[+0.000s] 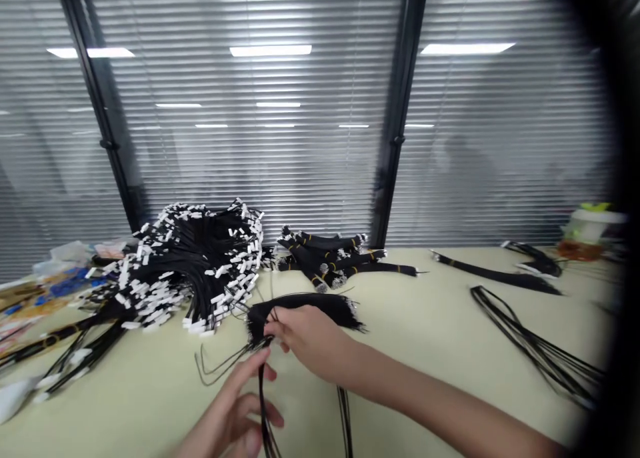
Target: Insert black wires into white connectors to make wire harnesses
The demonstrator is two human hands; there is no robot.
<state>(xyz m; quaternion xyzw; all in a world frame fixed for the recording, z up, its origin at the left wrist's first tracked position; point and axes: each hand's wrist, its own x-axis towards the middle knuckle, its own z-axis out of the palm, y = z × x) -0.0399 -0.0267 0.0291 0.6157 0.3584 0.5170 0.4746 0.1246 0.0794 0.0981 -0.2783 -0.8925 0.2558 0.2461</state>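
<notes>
Near the middle of the table my right hand [307, 338] is closed in a pinch on thin black wires [264, 405]. From its fingertips the wires hang down toward the bottom edge of the view. My left hand [237, 405] is just below and to the left, its fingers spread and curved beside the hanging wires; whether they touch is unclear. Under and behind my right hand lies a bundle of cut black wires [325, 306] with bare-looking tips. A few loose wires stick out from its left end. More black wires [345, 421] hang below my right forearm.
A big heap of black cables with white connectors [200, 265] stands at the back left. Several taped black wire bundles [335, 258] are piled behind my hands. Looped wires [530, 345] and a long bundle [495, 273] lie right. Window blinds [250, 165] rise behind the table.
</notes>
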